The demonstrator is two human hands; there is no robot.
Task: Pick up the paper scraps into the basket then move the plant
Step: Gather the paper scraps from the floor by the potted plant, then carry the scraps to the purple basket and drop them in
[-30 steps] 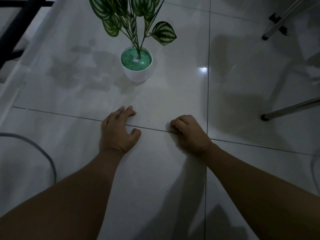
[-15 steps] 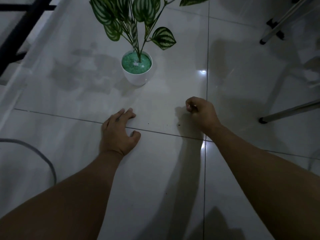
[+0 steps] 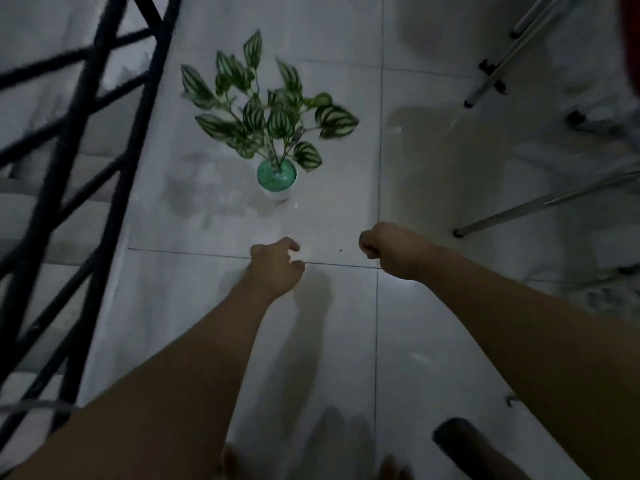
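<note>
Dim room, white tiled floor. Left hand low over the floor, fingers curled, thumb and fingertips close together; cannot tell if anything is pinched there. Right hand a bit to the side, balled into a fist, well apart from the left; cannot tell if paper is inside. Plant in a small white pot upright on the floor, just past both hands, touched by neither. Green bits on top of the pot. Black frame bars on the left. Silver metal legs on the right.
</note>
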